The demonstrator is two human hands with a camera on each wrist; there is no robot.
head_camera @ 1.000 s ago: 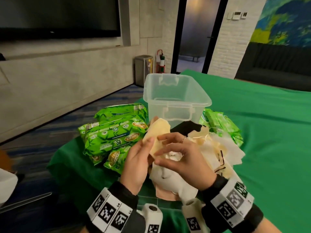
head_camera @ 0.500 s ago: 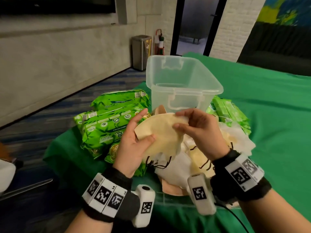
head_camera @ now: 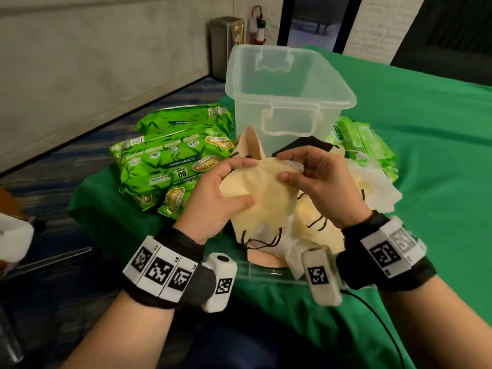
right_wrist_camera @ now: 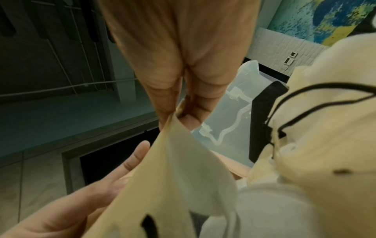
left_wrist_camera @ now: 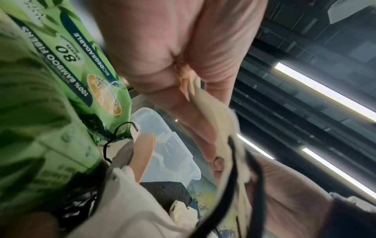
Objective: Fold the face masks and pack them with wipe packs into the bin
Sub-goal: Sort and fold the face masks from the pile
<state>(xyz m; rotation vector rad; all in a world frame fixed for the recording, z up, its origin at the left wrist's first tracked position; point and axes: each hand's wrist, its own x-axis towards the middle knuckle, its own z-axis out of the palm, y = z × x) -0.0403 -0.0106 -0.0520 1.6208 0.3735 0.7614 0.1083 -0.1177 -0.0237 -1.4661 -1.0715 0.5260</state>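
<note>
A cream face mask [head_camera: 263,198] with black ear loops is held up over the table's near corner. My left hand [head_camera: 226,193] grips its left side, thumb on the front and fingers behind. My right hand [head_camera: 306,171] pinches its upper right edge; the right wrist view shows the mask [right_wrist_camera: 173,161] nipped between thumb and fingers. Under it lies a heap of cream, white, pink and black masks [head_camera: 319,225]. The clear plastic bin [head_camera: 287,97] stands open just behind the heap. Green wipe packs [head_camera: 170,161] lie stacked to the left, more wipe packs [head_camera: 364,145] to the right of the bin.
A green cloth [head_camera: 426,155] covers the table, whose near corner drops off below the left hand. A metal waste bin [head_camera: 226,41] and a fire extinguisher stand by the far wall. A clear lid [head_camera: 266,272] lies under the mask heap at the table's near edge.
The cream mask has been lifted from the heap and spread flatter between both hands. The right hand has shifted to the mask's upper right edge. The head view has tilted downward.
</note>
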